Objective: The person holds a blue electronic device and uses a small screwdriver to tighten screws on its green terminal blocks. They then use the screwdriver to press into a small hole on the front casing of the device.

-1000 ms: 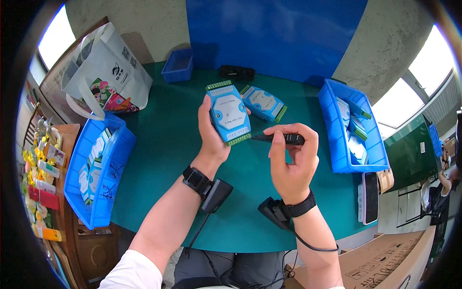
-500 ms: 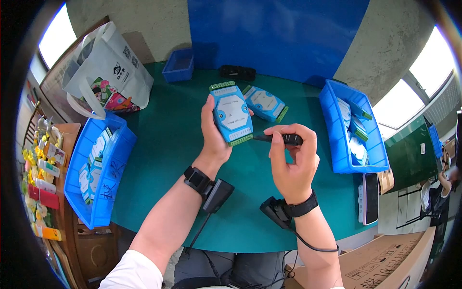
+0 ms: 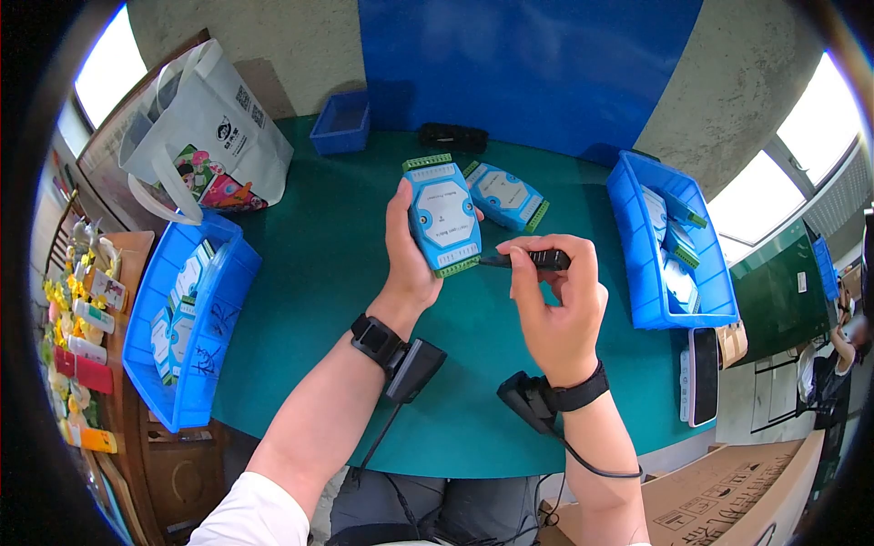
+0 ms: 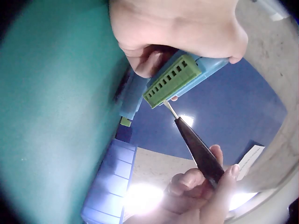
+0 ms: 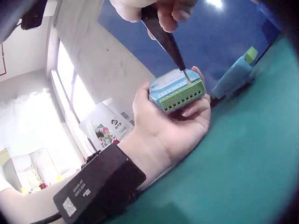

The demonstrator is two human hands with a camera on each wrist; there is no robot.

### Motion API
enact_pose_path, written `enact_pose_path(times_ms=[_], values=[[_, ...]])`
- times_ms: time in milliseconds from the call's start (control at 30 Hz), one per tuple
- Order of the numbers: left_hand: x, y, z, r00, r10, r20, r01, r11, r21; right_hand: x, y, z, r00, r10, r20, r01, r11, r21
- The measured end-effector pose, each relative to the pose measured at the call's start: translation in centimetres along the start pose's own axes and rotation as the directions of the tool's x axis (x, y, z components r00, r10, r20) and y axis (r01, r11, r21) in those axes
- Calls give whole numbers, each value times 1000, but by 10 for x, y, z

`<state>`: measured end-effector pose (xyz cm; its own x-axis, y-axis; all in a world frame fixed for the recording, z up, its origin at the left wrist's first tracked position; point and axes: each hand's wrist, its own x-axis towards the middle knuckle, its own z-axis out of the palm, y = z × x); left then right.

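Observation:
My left hand (image 3: 410,264) grips a blue-and-white electronic module (image 3: 444,217) above the table, its labelled face up. Green terminal blocks line both of its ends. Between the thumb and fingers of my right hand (image 3: 566,314) is a small screwdriver (image 3: 550,260) with a black tapered handle. In the left wrist view the metal shaft (image 4: 172,110) meets the edge of the green terminal block (image 4: 173,80), near one end of its row of openings. From the right wrist view, the tip stands at the block's top side. A second module (image 3: 508,197) lies on the table just behind.
Blue bins with more modules stand at the left (image 3: 238,300) and right (image 3: 655,314) of the green table (image 3: 482,391). Toward the back are a small blue box (image 3: 341,136), a black object (image 3: 453,137) and a white bag (image 3: 232,155). A phone (image 3: 702,378) lies at the right edge.
Hardly anything differs. Both hands, the module and the screwdriver sit slightly farther right in the head view, with the whole scene shifting a little the same way.

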<state>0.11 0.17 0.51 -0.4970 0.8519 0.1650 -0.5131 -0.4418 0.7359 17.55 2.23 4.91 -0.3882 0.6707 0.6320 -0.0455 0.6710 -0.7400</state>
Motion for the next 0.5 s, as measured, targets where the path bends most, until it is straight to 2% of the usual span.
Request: enact_pose_path(times_ms=[500], values=[[-1, -3, -4, 992, 125, 7, -125, 991, 50, -4, -9, 8, 986, 127, -109, -115, 987, 111]])
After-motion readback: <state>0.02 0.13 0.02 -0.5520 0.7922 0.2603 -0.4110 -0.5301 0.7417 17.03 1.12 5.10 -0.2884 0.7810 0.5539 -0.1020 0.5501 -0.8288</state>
